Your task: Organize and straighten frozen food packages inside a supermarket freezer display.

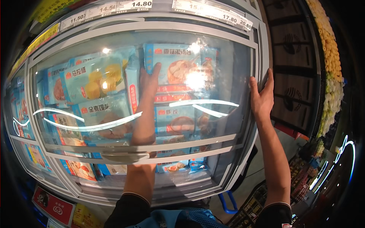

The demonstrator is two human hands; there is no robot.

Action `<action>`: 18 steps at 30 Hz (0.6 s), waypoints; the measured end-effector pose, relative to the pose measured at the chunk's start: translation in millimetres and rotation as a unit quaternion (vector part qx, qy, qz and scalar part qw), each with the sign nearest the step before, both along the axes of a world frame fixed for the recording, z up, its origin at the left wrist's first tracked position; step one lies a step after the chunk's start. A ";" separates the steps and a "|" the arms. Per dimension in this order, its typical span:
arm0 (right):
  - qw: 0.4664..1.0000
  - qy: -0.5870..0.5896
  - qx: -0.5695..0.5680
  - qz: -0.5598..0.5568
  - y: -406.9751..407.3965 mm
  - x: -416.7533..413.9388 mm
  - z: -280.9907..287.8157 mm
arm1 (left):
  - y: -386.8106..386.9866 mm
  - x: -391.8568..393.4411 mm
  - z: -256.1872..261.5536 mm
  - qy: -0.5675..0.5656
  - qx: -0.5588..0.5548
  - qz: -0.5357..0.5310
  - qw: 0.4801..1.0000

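Beneath the sliding glass lid [182, 37] of a chest freezer, my left hand [149, 81] is at a light-blue package of filled buns [179, 64]. The lower left edge of that package lies between my thumb and fingers; the fingertips are partly hidden. My forearm passes through the gap below the lid's front rail. To the left, a package with yellow cakes [97, 78] lies against a narrow package standing on edge [132, 88]. Dumpling packages [178, 121] are stacked below the buns. My right hand [262, 98] rests on the freezer's right rim [259, 57], thumb and fingers spread apart.
A grey lid handle [125, 156] sits on the front rail. Price labels [137, 5] line the back rim. Dark crates [293, 62] and piled yellow fruit [328, 37] stand to the right. A blue handle [229, 203] is near the freezer's front right corner.
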State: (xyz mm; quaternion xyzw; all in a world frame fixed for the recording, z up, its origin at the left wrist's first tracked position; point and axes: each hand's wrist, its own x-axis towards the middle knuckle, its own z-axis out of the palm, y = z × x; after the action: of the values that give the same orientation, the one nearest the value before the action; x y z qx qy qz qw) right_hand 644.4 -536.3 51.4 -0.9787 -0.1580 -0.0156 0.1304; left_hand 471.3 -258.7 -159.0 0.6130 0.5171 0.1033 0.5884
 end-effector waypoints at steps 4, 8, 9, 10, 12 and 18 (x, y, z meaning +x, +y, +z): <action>1.000 0.001 0.001 0.000 3.8 -1.2 2.2 | 2.1 -2.3 -1.8 -0.039 -0.020 -0.002 0.999; 1.000 -0.005 -0.013 -0.003 -1.1 0.0 0.6 | -9.0 2.2 17.3 -0.024 -0.039 0.020 0.999; 1.000 -0.005 -0.013 0.001 0.1 -0.3 0.0 | -5.4 -0.8 13.2 -0.022 -0.037 0.021 0.999; 1.000 -0.005 -0.013 0.005 1.5 -0.6 -0.3 | -0.6 -3.8 7.4 -0.035 -0.044 0.017 0.998; 1.000 0.003 -0.001 0.002 4.4 -0.5 3.7 | 2.9 -4.2 3.0 -0.048 -0.052 0.014 0.997; 1.000 -0.002 -0.001 0.004 -0.8 1.7 -0.4 | 6.0 -2.1 3.3 -0.008 -0.042 -0.041 0.998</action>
State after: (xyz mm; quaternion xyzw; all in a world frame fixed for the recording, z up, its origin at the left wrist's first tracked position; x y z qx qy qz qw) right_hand 646.1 -537.1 51.0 -0.9780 -0.1624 -0.0166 0.1296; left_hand 469.1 -252.8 -155.7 0.6076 0.4904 0.0618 0.6217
